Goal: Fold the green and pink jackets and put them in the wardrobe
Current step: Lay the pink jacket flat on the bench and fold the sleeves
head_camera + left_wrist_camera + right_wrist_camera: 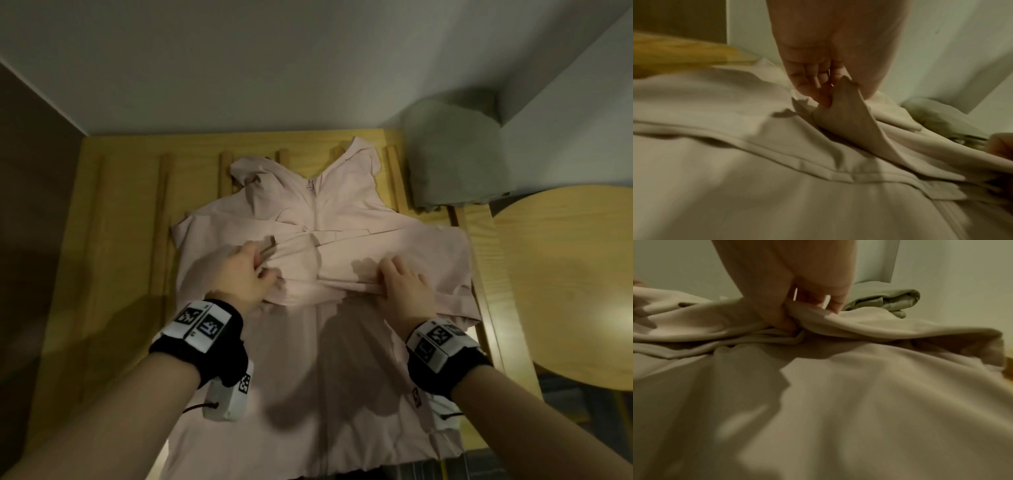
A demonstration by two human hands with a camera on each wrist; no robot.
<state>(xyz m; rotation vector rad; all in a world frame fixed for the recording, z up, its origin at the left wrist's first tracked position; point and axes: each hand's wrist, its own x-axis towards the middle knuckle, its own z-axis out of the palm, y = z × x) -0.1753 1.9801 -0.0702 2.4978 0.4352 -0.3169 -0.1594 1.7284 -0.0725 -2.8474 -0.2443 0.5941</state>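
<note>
The pink jacket (322, 212) lies zip-up on a slatted wooden surface (116, 212), collar at the far end, both sleeves folded across its chest. My left hand (239, 274) pinches a sleeve's cuff end between thumb and fingers; the left wrist view shows that pinched flap of the pink jacket (849, 116) under my left hand (830, 91). My right hand (400, 281) grips the bunched folded sleeve edge, and the right wrist view shows my right hand (793, 321) curled round the pink jacket (838, 386). The green jacket (455, 154), folded, sits at the far right corner, also visible as the green jacket (884, 296).
A round wooden table (575, 284) stands right of the slatted surface. A white wall (274, 61) rises behind, and a dark brown panel (30, 205) is at the left. Bare slats (164, 192) show left of the jacket.
</note>
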